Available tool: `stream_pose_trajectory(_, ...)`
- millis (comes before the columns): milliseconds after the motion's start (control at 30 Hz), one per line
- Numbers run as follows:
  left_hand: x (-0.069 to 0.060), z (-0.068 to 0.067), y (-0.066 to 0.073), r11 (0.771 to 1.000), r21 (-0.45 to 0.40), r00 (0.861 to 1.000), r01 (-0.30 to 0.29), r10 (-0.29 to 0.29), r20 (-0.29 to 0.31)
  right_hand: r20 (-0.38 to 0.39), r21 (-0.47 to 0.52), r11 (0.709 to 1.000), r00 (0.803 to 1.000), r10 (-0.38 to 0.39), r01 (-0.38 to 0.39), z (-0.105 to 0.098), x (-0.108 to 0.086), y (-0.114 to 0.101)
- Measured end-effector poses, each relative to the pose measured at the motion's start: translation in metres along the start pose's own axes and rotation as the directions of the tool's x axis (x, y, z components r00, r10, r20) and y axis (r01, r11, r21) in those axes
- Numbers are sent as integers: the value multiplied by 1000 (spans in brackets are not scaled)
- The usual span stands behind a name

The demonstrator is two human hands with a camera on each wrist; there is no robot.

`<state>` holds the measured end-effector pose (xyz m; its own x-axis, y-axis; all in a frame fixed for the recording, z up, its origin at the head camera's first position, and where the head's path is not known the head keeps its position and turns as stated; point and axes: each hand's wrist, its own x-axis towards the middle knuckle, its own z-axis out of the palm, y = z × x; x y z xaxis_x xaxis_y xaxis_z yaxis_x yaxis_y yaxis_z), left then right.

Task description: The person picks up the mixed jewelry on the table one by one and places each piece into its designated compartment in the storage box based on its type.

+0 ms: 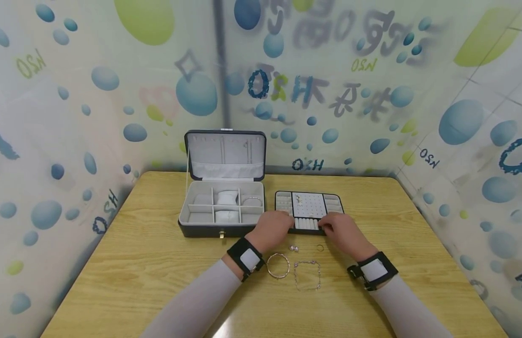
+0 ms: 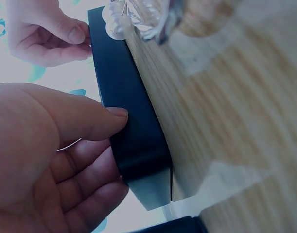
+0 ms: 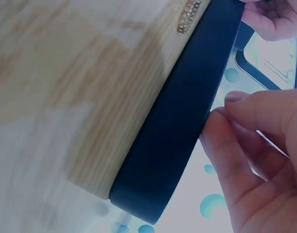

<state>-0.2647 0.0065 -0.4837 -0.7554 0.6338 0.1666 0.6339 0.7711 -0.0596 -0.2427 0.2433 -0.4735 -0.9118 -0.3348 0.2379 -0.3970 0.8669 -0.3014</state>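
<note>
A black-edged jewelry tray (image 1: 309,205) lies on the table, with ring rolls along its front and small studs in its middle panel. My left hand (image 1: 272,229) grips the tray's front left edge, its thumb (image 2: 120,114) on the black side and the other fingers behind. At the front right, my right hand (image 1: 344,234) has thumb and index finger close together over the ring rolls; whether something small is between them is hidden. Nearer me are pearl-like earrings (image 1: 293,249), a ring (image 1: 320,248), a bangle (image 1: 288,265) and a chain bracelet (image 1: 307,262).
An opened jewelry box (image 1: 201,231) stands left of the tray, its lid (image 1: 227,152) upright. Its compartments hold pale cushions (image 1: 227,197) and a bangle (image 1: 253,199). A patterned curtain (image 1: 286,94) hangs behind the wooden table (image 1: 159,272).
</note>
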Motion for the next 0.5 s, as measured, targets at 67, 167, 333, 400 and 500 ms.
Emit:
stream_pose_trajectory(67, 0, 0, 0, 1000, 0, 1000, 3, -3, 5, 2, 11, 1000, 1000, 8, -8, -2, 0, 0)
stream_pose_trajectory(167, 0, -1, 1, 1000, -7, 1000, 7, -7, 11, 8, 17, 1000, 1000, 19, -19, -3, 0, 0)
stream_pose_trajectory(333, 0, -1, 0, 1000, -14, 1000, 8, -8, 4, 55, 12, 1000, 998, 19, -20, -5, 0, -1)
stream_pose_trajectory(400, 0, 0, 0, 1000, -14, 1000, 9, -9, 2, 80, 10, 1000, 997, 13, -14, -6, 0, -1)
stream_pose_trajectory(500, 0, 0, 0, 1000, -12, 1000, 9, -9, 6, 120, 7, 1000, 993, -3, 2, -6, 1, -2)
